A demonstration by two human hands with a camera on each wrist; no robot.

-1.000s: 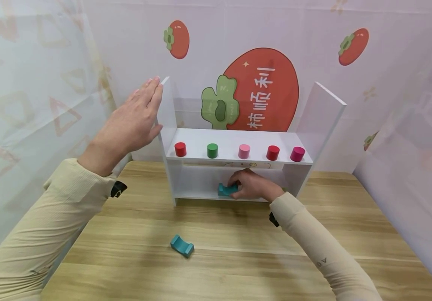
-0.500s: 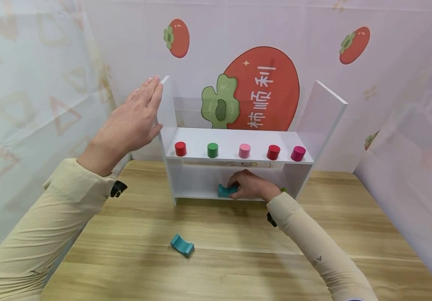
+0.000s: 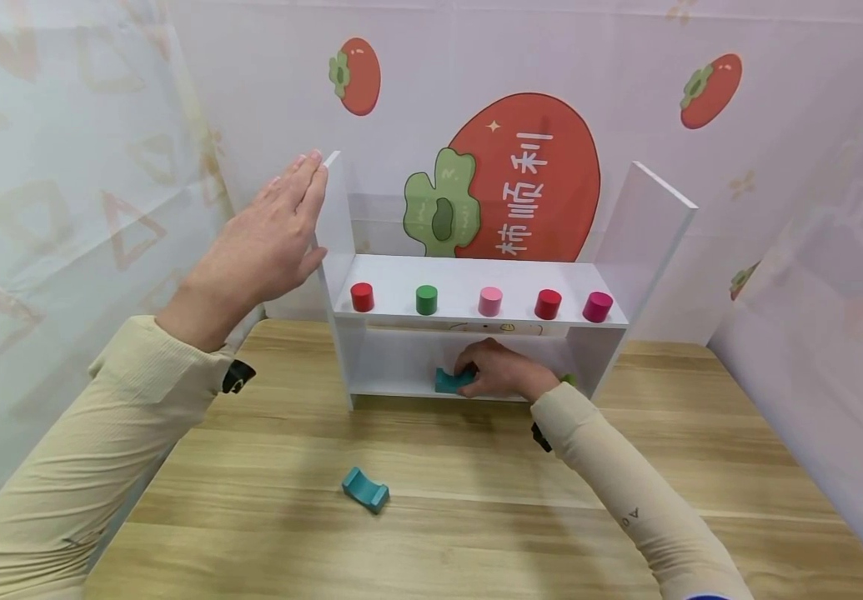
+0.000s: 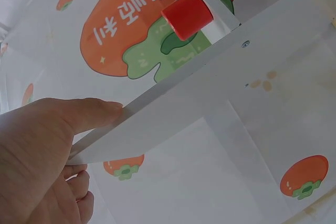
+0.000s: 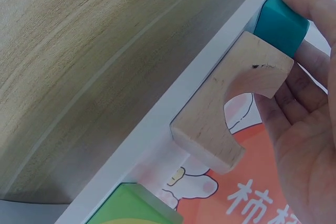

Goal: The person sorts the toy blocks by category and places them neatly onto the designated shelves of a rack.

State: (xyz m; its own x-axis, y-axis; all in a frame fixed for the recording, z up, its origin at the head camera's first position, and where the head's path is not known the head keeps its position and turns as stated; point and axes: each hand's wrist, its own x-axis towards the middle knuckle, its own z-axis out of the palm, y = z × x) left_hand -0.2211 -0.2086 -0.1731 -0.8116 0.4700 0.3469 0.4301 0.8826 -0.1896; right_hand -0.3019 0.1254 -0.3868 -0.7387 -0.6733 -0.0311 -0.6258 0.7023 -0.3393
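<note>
My left hand [image 3: 251, 242] grips the left side panel [image 4: 173, 98] of a white shelf unit [image 3: 469, 268], thumb on one face and fingers on the other in the left wrist view. On the lower board, my right hand [image 3: 502, 371] pinches a teal arch-shaped block [image 3: 448, 382] between thumb and fingers. The right wrist view has this teal block [image 5: 281, 19] at the board's front edge, beside a bare wood arch block [image 5: 210, 103]. Farther along the board lies a green block [image 5: 131, 205]. A second teal arch block [image 3: 365, 490] lies on the table.
Along the upper board stand several small cylinders: a red one [image 3: 362, 297], a green one [image 3: 427, 299], a pink one [image 3: 489, 302], another red and a magenta one [image 3: 598, 307]. The wooden table [image 3: 476, 517] extends in front; a printed cloth [image 3: 251, 75] hangs behind.
My right forearm has shifted slightly left, and a bit of green now shows beside that wrist. The left hand and the blocks stay in place.
</note>
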